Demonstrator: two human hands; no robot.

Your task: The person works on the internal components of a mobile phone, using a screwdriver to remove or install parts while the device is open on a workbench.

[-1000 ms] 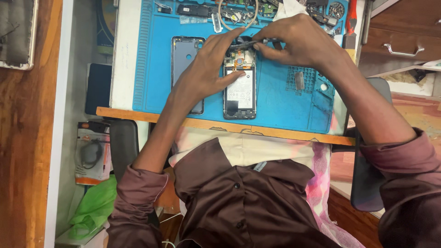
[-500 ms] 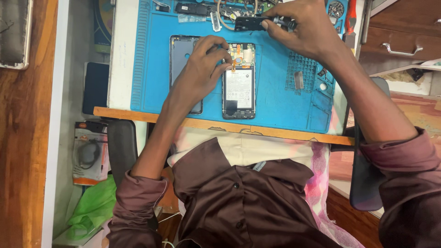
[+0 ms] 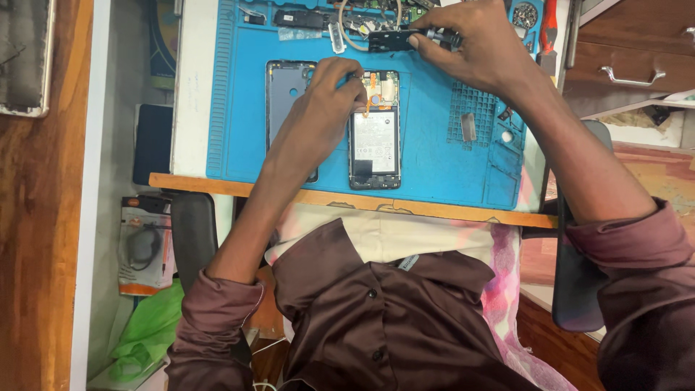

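My left hand [image 3: 322, 108] pins the opened phone [image 3: 374, 130] flat on the blue mat [image 3: 434, 156] so it cannot slide. My right hand [image 3: 474, 47], just beyond the phone's top end, pinches a dark tool [image 3: 405, 38] tightly, keeping it clear of the exposed board.

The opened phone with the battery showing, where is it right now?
In the head view the opened phone lies mid-mat on the blue repair mat, right of the detached back cover, its top under the left hand.
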